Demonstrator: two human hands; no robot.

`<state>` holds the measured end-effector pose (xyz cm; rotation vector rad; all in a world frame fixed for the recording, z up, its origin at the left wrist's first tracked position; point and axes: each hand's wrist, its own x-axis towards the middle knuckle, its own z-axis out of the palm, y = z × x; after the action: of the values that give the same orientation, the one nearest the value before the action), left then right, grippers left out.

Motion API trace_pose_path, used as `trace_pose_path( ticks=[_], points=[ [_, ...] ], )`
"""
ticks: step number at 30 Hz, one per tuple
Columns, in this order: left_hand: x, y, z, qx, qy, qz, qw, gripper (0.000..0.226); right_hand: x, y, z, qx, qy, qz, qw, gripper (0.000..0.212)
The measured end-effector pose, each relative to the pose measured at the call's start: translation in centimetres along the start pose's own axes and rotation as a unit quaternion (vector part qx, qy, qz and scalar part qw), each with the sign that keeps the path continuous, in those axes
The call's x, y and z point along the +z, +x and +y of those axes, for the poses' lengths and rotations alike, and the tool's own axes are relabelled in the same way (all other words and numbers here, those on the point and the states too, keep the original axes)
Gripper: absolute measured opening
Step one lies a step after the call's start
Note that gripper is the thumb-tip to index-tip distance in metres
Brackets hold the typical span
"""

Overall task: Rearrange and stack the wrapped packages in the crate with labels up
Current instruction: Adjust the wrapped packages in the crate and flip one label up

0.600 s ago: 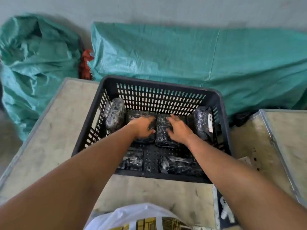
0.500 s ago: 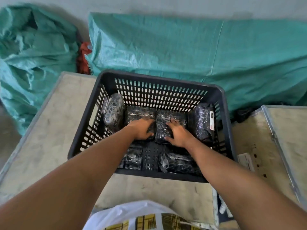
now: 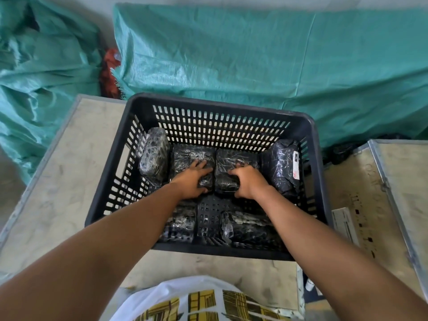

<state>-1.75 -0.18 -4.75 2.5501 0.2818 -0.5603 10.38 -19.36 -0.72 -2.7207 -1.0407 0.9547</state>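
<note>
A black slotted crate [image 3: 217,105] holds several packages wrapped in black film. My left hand [image 3: 194,180] grips the near end of the centre-left package [image 3: 192,156]. My right hand [image 3: 249,181] grips the near end of the centre-right package [image 3: 236,159]; both lie flat side by side at the back. A package [image 3: 154,158] leans on the left wall. Another package [image 3: 281,165] stands at the right wall with a white label [image 3: 296,166] on its side. Two more packages [image 3: 180,224] [image 3: 249,228] lie along the near wall, partly under my forearms.
The crate stands on a worn beige table [image 3: 62,181]. A second table [image 3: 370,200] with a metal edge adjoins on the right. Green tarpaulin [image 3: 254,56] covers things behind the crate and at the left. My white printed shirt [image 3: 192,300] shows at the bottom.
My fingers have curled from lying flat on the two middle packages to gripping their near ends. The crate looks lower and larger as my head moved.
</note>
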Motion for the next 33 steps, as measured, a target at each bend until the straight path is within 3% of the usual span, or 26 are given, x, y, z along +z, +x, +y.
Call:
trace_pose_path(
  ticks=[5, 9, 12, 16, 19, 22, 26, 29, 33],
  points=[
    [-0.8, -0.3, 0.5, -0.034, -0.081, 0.015, 0.996, 0.113, -3.3, -0.8, -0.2, -0.043, 0.013, 0.033, 0.998, 0.076],
    [-2.0, -0.8, 1.7, 0.026, -0.148, 0.063, 0.987, 0.135, -6.3, -1.0, 0.5, -0.053, 0.15, 0.036, 0.987, 0.063],
    [-2.4, -0.8, 2.5, 0.086, -0.183, 0.079, 0.976, 0.127, -7.4, -1.5, 1.9, -0.037, 0.275, -0.002, 0.961, 0.057],
    [-2.4, -0.5, 4.3, 0.117, -0.186, 0.08, 0.972, 0.105, -7.3, -2.5, 3.3, -0.044, 0.355, -0.022, 0.934, 0.052],
    [-2.3, -0.2, 5.0, 0.128, -0.208, 0.106, 0.964, 0.078, -7.3, -3.0, 4.1, -0.046, 0.384, -0.003, 0.922, 0.053],
    [-2.3, 0.1, 5.1, 0.097, -0.246, 0.112, 0.958, 0.072, -7.1, -3.2, 4.6, -0.049, 0.418, 0.069, 0.904, 0.051],
    [-2.4, 0.4, 5.1, 0.034, -0.301, 0.127, 0.945, 0.075, -6.6, -3.6, 4.5, -0.071, 0.411, 0.154, 0.896, 0.067],
    [-2.7, 0.9, 4.8, -0.013, -0.361, 0.127, 0.924, 0.077, -6.1, -3.5, 4.1, -0.08, 0.353, 0.142, 0.921, 0.081],
    [-3.0, 1.4, 5.1, -0.021, -0.374, 0.115, 0.92, 0.09, -6.1, -2.5, 3.2, -0.026, 0.274, 0.117, 0.954, 0.089]
  ],
)
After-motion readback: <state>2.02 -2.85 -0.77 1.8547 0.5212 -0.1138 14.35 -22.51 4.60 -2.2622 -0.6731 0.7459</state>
